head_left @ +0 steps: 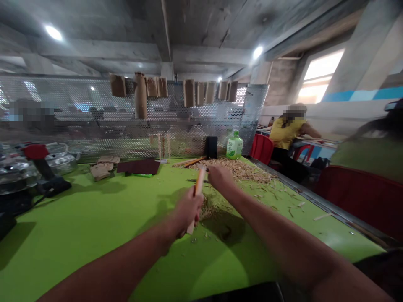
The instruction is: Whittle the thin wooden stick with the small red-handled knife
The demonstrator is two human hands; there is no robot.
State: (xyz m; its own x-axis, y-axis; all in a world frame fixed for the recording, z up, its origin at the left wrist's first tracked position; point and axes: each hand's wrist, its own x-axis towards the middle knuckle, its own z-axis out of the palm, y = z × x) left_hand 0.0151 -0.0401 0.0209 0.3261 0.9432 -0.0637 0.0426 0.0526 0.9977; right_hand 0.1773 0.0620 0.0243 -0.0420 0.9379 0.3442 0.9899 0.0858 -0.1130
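My left hand [188, 209] grips a pale wooden stick [198, 186] with an orange face, holding it upright with its lower end below my fist. My right hand [221, 177] is blurred and sits just right of the stick's upper end, and whatever it may hold is hidden. A dark-handled knife [195, 180] lies on the lime-green table [78, 222] just behind the stick. A heap of wood shavings [236, 170] spreads behind my right hand, and loose chips [204, 209] lie beneath my hands.
A perforated metal screen [78, 105] with hanging paper bags [189, 92] backs the table. A green-capped bottle [234, 147] stands by the shavings. Glass containers [19, 172] and a red-handled clamp [39, 159] sit left. A person in a yellow shirt [285, 134] sits beyond a metal table edge [315, 197].
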